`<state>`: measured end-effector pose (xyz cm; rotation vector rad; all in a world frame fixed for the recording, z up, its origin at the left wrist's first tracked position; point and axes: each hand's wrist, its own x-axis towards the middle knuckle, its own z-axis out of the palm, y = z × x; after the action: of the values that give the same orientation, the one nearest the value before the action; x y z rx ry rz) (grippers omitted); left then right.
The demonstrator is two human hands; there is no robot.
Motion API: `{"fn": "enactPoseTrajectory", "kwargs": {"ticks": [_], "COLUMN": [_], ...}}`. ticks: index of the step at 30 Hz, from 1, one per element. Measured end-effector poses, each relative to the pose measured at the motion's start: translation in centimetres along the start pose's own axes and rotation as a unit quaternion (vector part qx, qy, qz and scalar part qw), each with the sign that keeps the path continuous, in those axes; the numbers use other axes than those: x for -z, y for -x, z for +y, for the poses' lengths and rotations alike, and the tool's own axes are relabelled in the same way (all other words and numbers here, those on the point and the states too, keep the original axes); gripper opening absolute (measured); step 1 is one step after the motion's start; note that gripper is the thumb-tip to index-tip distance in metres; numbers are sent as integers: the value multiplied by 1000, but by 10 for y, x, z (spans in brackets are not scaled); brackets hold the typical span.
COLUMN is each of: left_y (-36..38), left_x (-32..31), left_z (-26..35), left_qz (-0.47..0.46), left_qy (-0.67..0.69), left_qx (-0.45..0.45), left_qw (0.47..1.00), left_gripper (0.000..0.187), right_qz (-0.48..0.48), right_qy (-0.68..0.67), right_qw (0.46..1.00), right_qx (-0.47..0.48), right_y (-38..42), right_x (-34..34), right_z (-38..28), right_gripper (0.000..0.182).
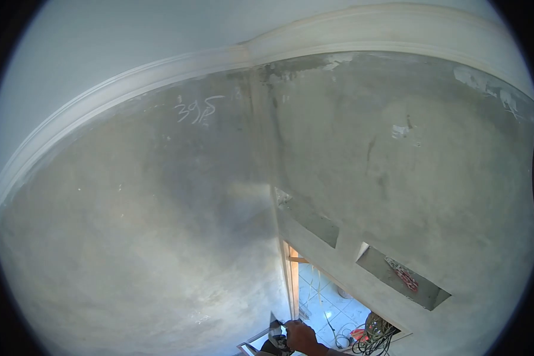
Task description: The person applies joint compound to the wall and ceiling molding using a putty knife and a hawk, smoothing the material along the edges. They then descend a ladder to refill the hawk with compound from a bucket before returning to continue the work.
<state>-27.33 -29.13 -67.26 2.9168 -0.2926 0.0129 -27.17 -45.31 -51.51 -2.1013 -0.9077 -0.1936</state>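
Note:
At the bottom of the view my right hand [302, 339] is closed, with the forearm running off to the lower right. Its fingers wrap round a tool with a thin grey triangular blade, which looks like a putty knife [275, 324]. A dark rounded shape and a small greyish piece lie just below the blade, partly cut off by the frame edge. My left hand does not show.
Grey plastered walls [160, 196] meet in a corner under a white cornice [385, 26]. The right wall has recessed openings, one holding a red-and-white bundle [402, 276]. Coiled cables [377, 333] hang by a doorway showing a tiled floor [323, 296]. A metal frame [252, 344] stands below.

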Motion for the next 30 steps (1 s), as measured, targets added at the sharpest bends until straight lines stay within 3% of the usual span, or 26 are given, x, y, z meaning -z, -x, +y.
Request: {"fn": "enactPoseTrajectory", "kwargs": {"ticks": [2, 6, 7, 9, 10, 11, 12, 14, 17, 19, 20, 21, 25, 30], "left_y": [-14, -42, -46, -57, -62, -68, -74, -87, -110, -123, -130, -134, -122, -77], "left_x": [10, 18, 18, 18, 17, 16, 16, 12, 6, -1, -9, -18, -50, -91], "left_z": [17, 49, 55, 65, 68, 74, 79, 97, 143, 183, 207, 229, 313, 389], "left_qz": [20, 43, 43, 48, 49, 51, 52, 53, 56, 65, 71, 77, 88, 95], "left_qy": [12, 31, 32, 36, 36, 37, 37, 36, 31, 31, 32, 33, 51, 64], "left_qx": [-13, -48, -59, -79, -89, -102, -114, -152, -225, -278, -305, -332, -425, -484], "left_qw": [1000, 997, 997, 995, 994, 993, 991, 986, 972, 958, 949, 940, 899, 867], "left_gripper": [23, 23, 23, 23, 23, 23, 23, 23, 23, 23, 23, 23, 24, 24], "right_qz": [80, 64, 1, 92, 139, 144, 144, 183, 168, -110, -29, 1, 98, 193], "right_qy": [31, 38, 45, 42, 84, -34, 81, 329, 273, 228, 226, 175, 27, -89], "right_qw": [995, 996, 997, 989, 984, 974, 980, 927, 939, 942, 924, 922, 917, 881], "right_qx": [-59, -48, -58, -105, -74, -170, -112, -8, -126, -221, -307, -347, -387, -423], "right_y": [6, 31, 39, 70, 94, 99, 137, 215, 289, 303, 265, 244, 245, 301], "right_x": [-16, 7, 10, -21, -22, 8, -24, -94, -131, -131, -64, -20, 62, 117], "right_z": [22, 22, 41, 102, 120, 101, 148, 254, 291, 278, 206, 175, 136, 124], "right_gripper": [25, 22, 22, 20, 18, 13, 9, 20, 33, 40, 36, 36, 34, 32]}}
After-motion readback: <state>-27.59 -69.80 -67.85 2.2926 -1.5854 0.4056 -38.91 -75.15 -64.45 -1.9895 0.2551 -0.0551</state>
